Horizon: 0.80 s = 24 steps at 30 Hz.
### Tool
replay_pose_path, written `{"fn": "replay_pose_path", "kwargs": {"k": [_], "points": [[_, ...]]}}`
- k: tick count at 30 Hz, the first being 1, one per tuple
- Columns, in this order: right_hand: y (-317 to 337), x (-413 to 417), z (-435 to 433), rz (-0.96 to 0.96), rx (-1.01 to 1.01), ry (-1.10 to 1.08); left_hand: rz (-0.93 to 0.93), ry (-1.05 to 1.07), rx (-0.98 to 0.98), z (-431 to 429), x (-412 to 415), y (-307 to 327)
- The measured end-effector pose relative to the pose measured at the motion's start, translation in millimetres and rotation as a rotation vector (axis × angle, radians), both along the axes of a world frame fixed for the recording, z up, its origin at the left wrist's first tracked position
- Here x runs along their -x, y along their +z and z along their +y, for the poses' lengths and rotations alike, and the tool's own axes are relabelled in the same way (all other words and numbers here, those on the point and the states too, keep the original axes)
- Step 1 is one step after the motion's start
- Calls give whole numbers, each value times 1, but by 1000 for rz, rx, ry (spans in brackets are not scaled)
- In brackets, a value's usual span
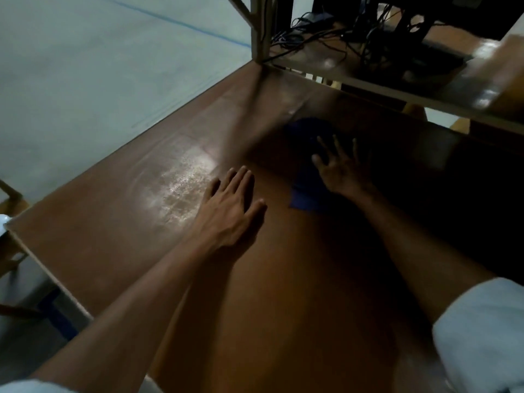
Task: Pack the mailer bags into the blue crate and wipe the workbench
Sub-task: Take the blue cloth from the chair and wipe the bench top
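A blue cloth [307,165] lies on the brown workbench [113,222] in the shadow under the shelf. My right hand [341,168] presses flat on the cloth with fingers spread, covering its right part. My left hand [231,205] rests palm down on the bare bench top to the left of the cloth, fingers together and nothing in it. No mailer bags or blue crate show in this view.
A low shelf [397,89] hangs over the far side of the bench, with tangled black cables [340,32] on it. A shelf post [261,26] stands at the bench's far corner. The bench's left edge drops to a grey floor [85,66].
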State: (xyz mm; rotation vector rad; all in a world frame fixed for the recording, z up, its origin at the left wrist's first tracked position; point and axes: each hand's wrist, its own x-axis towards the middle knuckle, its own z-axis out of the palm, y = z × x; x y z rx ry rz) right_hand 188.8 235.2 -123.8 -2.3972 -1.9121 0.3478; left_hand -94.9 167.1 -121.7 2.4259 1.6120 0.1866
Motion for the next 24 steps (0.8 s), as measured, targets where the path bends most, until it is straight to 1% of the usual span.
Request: {"fn": "replay_pose_path", "kwargs": {"k": [1,2,4,5,6,7,9,10,11,12,13,16,17,18,19,21,22,23,24], "points": [[-1,4,-3,-34,-14,74,-7,-11,-7,3,-6,0],[-4,8,-6,-58,-23,195,-8,-18,-20,5,-11,-1],[-6,-7,-1,-72,-11,400,-3,-14,-46,4,-13,-3],[-5,-27,10,-73,3,412,-4,-13,-51,3,-13,-4],[-2,-52,23,-74,19,343,-5,-10,-52,2,-12,-3],[1,-78,36,-70,29,210,-8,-3,-56,0,-13,-2],[4,-125,58,-27,35,-120,-20,18,-69,-2,-17,2],[5,-138,64,-14,32,-249,-28,22,-75,-3,-19,4],[5,-139,69,-15,24,-318,-36,28,-79,-4,-21,6],[5,-127,75,-18,11,-312,-38,33,-82,-4,-21,7],[5,-110,81,-13,2,-229,-37,35,-82,-5,-21,8],[1,-74,97,-44,30,204,-34,25,-70,-5,-20,9],[1,-78,102,-54,33,275,-36,25,-70,-4,-19,9],[2,-89,108,-66,23,270,-33,25,-68,-3,-18,8],[3,-103,113,-65,11,178,-24,22,-67,-3,-18,7],[5,-129,120,-27,1,-110,-19,22,-77,0,-16,4],[3,-132,120,-15,13,-202,-20,25,-80,1,-16,4],[2,-126,120,-18,15,-214,-20,26,-81,2,-15,3],[1,-115,118,-34,1,-150,-20,27,-79,3,-15,3]]}}
